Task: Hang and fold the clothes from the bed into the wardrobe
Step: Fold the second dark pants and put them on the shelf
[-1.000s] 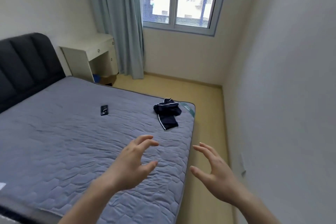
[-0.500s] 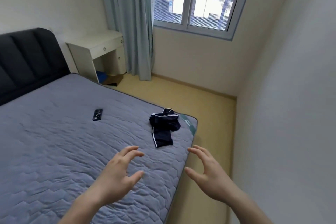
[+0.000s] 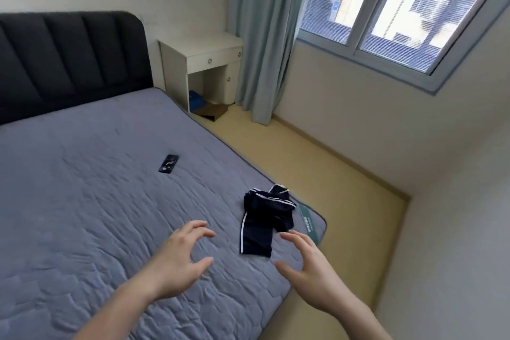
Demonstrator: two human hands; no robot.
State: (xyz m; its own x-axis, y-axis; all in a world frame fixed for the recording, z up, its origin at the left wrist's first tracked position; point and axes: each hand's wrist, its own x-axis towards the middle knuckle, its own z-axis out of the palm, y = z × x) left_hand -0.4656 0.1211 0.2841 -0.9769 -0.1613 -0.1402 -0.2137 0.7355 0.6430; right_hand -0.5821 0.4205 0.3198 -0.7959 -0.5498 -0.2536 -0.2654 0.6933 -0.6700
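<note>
Here, crumpled navy white-striped garment (image 3: pixel 265 225) on bed (image 3: pixel 82 215), between spread, empty left hand (image 3: pixel 176 265) and right hand (image 3: pixel 311 270).

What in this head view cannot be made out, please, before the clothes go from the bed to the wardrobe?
- Wardrobe: outside the head view.
- Dark garment: crumpled, so its type and whether it is one piece stay unclear.
- Small dark object on the mattress: too small and blurred to identify.
- Green label: print too small to read.
- Items under the desk: shadowed.

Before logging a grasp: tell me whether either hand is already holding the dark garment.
No: the left hand and right hand hover open on either side of the dark garment, neither touching it.
</note>
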